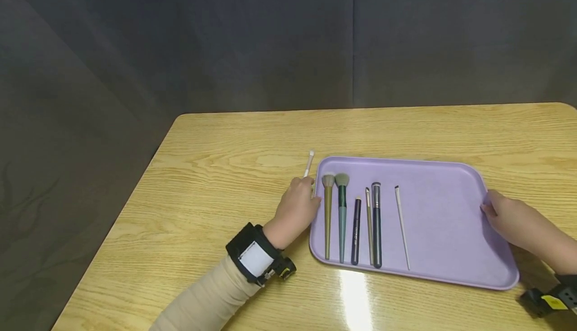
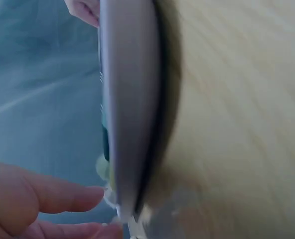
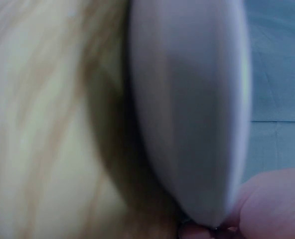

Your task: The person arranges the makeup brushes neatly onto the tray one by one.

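At the left rim of a lilac tray (image 1: 442, 231) is my left hand (image 1: 295, 211), its thumb over the edge; in the left wrist view the thumb (image 2: 70, 196) meets the rim. My right hand (image 1: 518, 218) grips the opposite short side, thumb on top. Inside the tray lie makeup brushes: an olive-handled one (image 1: 327, 221), a green one (image 1: 342, 221), a short black one (image 1: 356, 231), a thin gold one (image 1: 369, 221), a thick dark one (image 1: 376, 226) and a thin white one (image 1: 402, 228). Another white brush (image 1: 308, 163) shows beyond my left fingers, its lower part hidden by them.
The wooden table (image 1: 203, 171) extends around the tray, with its left edge and far edge in sight. Dark cloth (image 1: 270, 40) hangs behind it. A bright reflection falls on the wood in front of the tray.
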Demonstrator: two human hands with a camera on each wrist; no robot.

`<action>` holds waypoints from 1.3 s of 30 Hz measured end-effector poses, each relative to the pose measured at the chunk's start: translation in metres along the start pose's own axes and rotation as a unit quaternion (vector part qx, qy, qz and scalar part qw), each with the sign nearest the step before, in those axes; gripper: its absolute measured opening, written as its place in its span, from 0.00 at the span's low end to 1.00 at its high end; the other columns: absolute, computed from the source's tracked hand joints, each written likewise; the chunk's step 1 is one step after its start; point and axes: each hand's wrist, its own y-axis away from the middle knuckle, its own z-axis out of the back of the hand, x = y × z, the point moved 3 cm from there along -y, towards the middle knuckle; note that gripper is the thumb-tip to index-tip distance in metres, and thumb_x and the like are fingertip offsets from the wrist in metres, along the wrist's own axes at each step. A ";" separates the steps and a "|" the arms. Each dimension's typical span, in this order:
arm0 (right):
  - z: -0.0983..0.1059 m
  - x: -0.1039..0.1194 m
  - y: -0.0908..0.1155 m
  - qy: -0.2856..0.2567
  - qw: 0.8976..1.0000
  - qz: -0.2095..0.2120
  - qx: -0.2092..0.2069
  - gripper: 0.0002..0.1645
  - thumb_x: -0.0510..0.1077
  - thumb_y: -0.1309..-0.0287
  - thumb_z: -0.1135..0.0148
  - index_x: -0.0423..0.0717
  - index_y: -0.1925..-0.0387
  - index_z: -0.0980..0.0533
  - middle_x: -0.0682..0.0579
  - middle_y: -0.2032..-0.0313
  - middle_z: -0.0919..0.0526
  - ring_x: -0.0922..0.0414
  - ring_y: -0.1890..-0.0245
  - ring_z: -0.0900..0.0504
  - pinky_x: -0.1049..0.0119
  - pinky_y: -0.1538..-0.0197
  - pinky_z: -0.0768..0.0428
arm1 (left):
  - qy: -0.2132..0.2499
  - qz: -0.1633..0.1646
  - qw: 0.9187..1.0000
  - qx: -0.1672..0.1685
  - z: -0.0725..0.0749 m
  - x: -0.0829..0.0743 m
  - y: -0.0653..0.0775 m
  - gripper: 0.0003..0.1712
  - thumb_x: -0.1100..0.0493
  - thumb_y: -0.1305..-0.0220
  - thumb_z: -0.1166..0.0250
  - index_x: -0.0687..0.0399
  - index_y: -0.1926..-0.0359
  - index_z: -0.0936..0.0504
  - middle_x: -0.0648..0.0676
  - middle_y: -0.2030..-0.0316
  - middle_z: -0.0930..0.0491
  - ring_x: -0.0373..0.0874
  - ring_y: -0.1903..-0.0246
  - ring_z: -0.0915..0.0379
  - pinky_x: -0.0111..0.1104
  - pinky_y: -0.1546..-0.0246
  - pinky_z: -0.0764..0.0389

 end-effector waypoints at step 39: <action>0.001 0.000 -0.001 0.004 1.000 0.013 -0.011 0.08 0.33 0.41 0.58 0.32 0.75 0.40 0.44 0.83 0.35 0.48 0.81 0.33 0.53 0.78 0.31 | -0.162 0.010 0.986 0.033 0.001 0.013 -0.055 0.06 0.69 0.42 0.46 0.67 0.68 0.23 0.59 0.72 0.26 0.50 0.68 0.30 0.38 0.69 0.25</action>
